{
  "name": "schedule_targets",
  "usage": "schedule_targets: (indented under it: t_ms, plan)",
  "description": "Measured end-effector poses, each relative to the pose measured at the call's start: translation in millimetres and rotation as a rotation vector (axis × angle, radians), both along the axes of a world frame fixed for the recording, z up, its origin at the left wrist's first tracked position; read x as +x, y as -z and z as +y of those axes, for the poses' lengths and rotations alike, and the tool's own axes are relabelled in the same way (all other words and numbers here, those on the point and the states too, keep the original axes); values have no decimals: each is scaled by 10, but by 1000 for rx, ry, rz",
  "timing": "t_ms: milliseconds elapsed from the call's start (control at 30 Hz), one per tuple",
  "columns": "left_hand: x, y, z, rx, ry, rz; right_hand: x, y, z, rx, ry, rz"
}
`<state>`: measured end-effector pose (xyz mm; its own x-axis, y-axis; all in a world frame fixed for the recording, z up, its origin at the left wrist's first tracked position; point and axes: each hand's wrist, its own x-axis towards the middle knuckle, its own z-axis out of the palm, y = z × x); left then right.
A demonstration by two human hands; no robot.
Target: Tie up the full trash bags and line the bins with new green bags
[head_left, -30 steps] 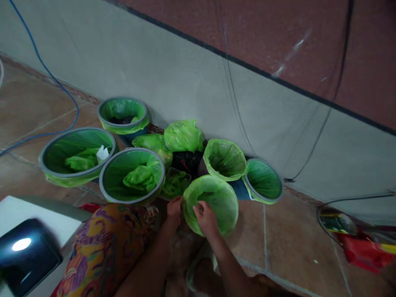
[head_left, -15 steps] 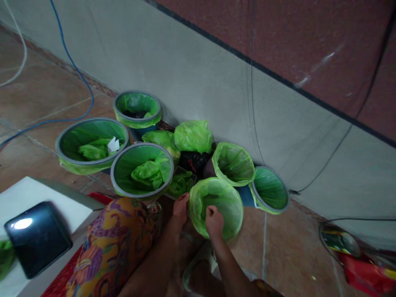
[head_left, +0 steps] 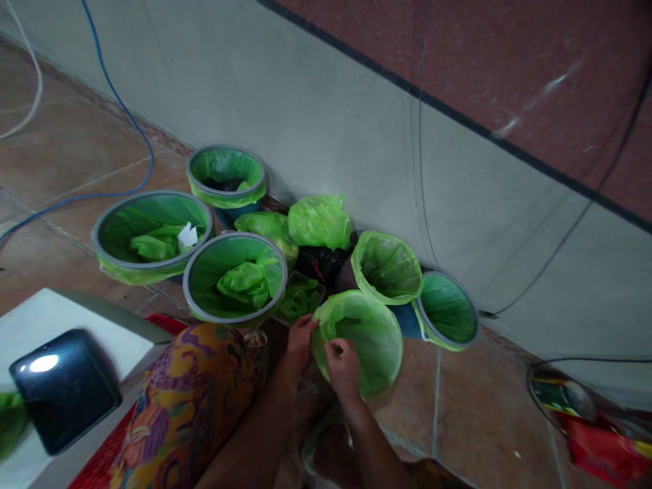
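A bin lined with a pale green plastic bag (head_left: pixel 379 339) stands in front of me, its mouth facing up. At the left side of its rim, my left hand (head_left: pixel 301 338) is closed on the folded edge of the bag. Over the bin's mouth is my right hand (head_left: pixel 343 367), its thumb and fingers pinched together close to the bag's inner left side. Whatever those fingers hold, if anything, is too small to make out. Behind this bin, another bin with a green liner (head_left: pixel 390 268) touches or nearly touches it.
Grey-rimmed lined bins stand left (head_left: pixel 236 234) and right (head_left: pixel 443 309). Tied green bags (head_left: pixel 320 221) and a black bag (head_left: pixel 320 261) lie by the wall. A dark tablet-like object (head_left: pixel 66 390) rests on a white box (head_left: pixel 45 309). A blue cable (head_left: pixel 109 85) crosses the floor left.
My right hand has shifted left over the bin's mouth, closer to my left hand. The left hand keeps its hold on the rim. The view has moved slightly.
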<state>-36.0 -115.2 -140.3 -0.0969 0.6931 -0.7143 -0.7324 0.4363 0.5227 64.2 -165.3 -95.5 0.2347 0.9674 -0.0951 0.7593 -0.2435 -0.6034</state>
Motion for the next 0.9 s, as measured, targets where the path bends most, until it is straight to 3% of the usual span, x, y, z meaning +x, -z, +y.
schedule_targets:
  t_ms: [100, 167, 233, 400, 500, 567, 700, 900]
  plan:
    - [7, -5, -11, -1, 26, 31, 123, 126, 4, -194, 51, -38]
    - [15, -4, -18, 0, 54, 66, 187, 191, 15, -335, -28, -45]
    - [18, 2, -16, -2, 76, 131, 231, 193, 36, -381, -85, -44]
    - [-22, -88, 41, -49, 58, 581, 185, -78, 177, -125, 24, -170]
    - [-26, -250, 61, -26, 100, 880, 32, -227, 350, -20, 12, -61]
    - [10, -350, 50, 55, 126, 948, -70, -245, 484, -18, 28, -17]
    - [134, -400, -9, 197, 228, 857, -115, -93, 674, -50, 26, 19]
    - [231, -272, -58, 205, 389, 802, 74, 370, 576, -114, 148, 236]
